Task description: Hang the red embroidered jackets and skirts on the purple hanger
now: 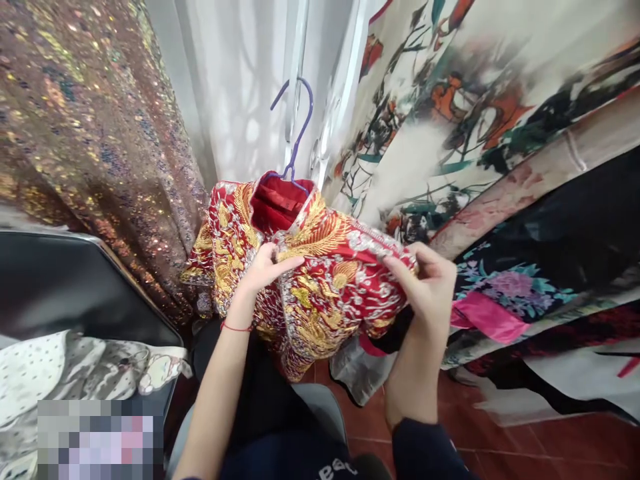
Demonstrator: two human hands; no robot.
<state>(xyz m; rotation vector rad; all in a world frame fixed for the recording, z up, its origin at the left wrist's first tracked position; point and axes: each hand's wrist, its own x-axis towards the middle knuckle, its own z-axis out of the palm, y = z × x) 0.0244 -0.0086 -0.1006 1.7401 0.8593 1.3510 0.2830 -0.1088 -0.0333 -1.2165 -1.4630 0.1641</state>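
Observation:
A red jacket (320,293) with a stand-up collar hangs on a purple wire hanger (305,127). Gold and silver embroidery covers its front and sleeves. My left hand (265,269) pinches the front edge just below the collar, the thumb lying on top and the fingers partly hidden by the cloth. At the sleeve on the right side, my right hand (429,277) grips the fabric, thumb on the embroidered face and fingers behind. The hanger's hook is at a white metal pole (301,47); whether it rests on it I cannot tell.
A sequined cloth (100,113) drapes at the left. Below it, a black chair (50,287) bears patterned fabric (100,367). Floral garments (450,133) hang along the right, with a pink ribbon (493,317) among them. The floor (370,427) has red tiles.

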